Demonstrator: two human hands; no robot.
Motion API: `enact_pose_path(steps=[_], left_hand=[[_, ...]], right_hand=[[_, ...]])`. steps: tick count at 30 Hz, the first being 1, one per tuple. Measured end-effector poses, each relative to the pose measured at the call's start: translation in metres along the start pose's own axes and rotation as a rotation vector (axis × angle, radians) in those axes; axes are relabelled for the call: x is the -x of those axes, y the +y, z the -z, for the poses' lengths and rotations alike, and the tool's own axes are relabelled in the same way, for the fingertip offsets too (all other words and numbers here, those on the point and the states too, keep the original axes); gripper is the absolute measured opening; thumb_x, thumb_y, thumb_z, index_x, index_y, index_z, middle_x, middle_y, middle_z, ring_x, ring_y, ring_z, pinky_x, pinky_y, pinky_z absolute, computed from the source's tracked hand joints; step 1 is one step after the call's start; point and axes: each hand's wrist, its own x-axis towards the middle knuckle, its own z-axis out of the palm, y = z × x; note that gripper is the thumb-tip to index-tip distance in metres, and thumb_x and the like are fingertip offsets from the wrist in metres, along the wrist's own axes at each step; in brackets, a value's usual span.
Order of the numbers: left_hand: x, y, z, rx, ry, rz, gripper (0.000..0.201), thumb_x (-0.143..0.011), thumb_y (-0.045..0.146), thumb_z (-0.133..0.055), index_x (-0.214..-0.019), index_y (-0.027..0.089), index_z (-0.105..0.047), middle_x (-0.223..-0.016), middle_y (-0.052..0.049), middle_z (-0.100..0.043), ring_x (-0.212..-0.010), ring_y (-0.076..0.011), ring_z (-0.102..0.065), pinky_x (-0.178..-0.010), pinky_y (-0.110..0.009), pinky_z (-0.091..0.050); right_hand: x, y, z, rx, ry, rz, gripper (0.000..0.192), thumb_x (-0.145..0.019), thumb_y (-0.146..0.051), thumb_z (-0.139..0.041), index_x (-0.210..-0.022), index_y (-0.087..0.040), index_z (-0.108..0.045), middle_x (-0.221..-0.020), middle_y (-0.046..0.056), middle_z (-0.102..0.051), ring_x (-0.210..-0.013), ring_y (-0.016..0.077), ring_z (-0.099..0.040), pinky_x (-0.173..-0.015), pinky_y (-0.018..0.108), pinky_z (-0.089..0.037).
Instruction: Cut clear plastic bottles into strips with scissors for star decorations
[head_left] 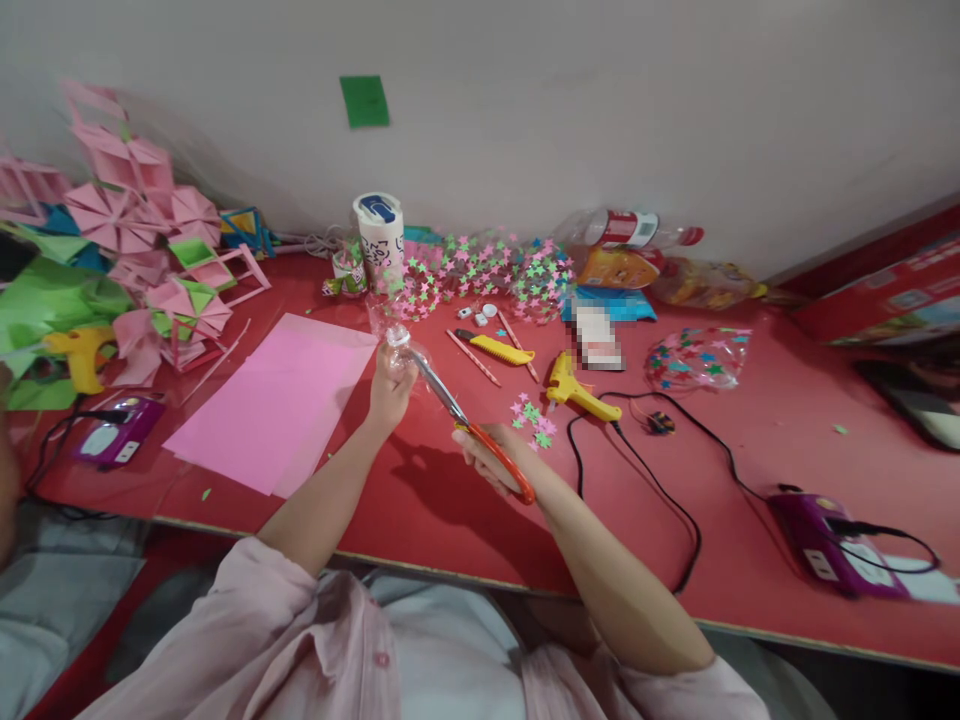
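Clear plastic bottle piece (401,345): gripped in my left hand (390,390), held above the red bench (450,500). Orange-handled scissors (480,440): held in my right hand (487,460), fingers through the loops, blades reaching up to the plastic. Pink paper sheet (277,400): flat on the bench, just left of my left hand. Yellow glue gun (574,390): lying to the right of my right hand. Loose paper stars (534,418): between the scissors and the glue gun.

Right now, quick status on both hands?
Left hand grips clear plastic bottle. Right hand works orange scissors, blades at the bottle. Paper stars and yellow glue gun beside.
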Motion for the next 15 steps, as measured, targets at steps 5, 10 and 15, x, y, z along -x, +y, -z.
enact_pose_path(steps=[5,10,15], left_hand=[[-0.0005,0.0002,-0.0009,-0.026,-0.045,-0.046,0.055,-0.075,0.056,-0.064,-0.116,0.022,-0.050,-0.110,-0.010,-0.063,-0.107,-0.0249,-0.062,-0.100,-0.043,-0.044],[0.0023,-0.0007,-0.0029,-0.028,-0.043,-0.047,0.053,-0.076,0.051,-0.064,-0.118,0.021,-0.048,-0.115,-0.012,-0.061,-0.111,-0.0259,-0.060,-0.101,-0.044,-0.042],[0.0020,-0.0007,-0.0020,0.000,-0.066,-0.023,0.052,-0.077,0.045,-0.066,-0.119,0.021,-0.047,-0.114,-0.011,-0.061,-0.113,-0.0260,-0.059,-0.102,-0.045,-0.042]], right_hand=[[0.0074,-0.0014,-0.0015,-0.030,-0.005,0.122,0.049,-0.081,-0.066,-0.049,-0.063,-0.021,-0.044,-0.033,-0.010,-0.035,-0.026,0.0059,-0.034,-0.032,0.018,-0.029],[0.0060,-0.0023,-0.0021,-0.012,0.009,0.076,0.047,-0.081,-0.063,-0.051,-0.061,-0.022,-0.042,-0.032,-0.010,-0.034,-0.025,0.0067,-0.034,-0.030,0.019,-0.028],[-0.0007,-0.0009,-0.0006,0.015,0.027,-0.009,0.049,-0.075,-0.065,-0.059,-0.059,-0.021,-0.044,-0.031,-0.010,-0.035,-0.023,0.0073,-0.034,-0.028,0.020,-0.027]])
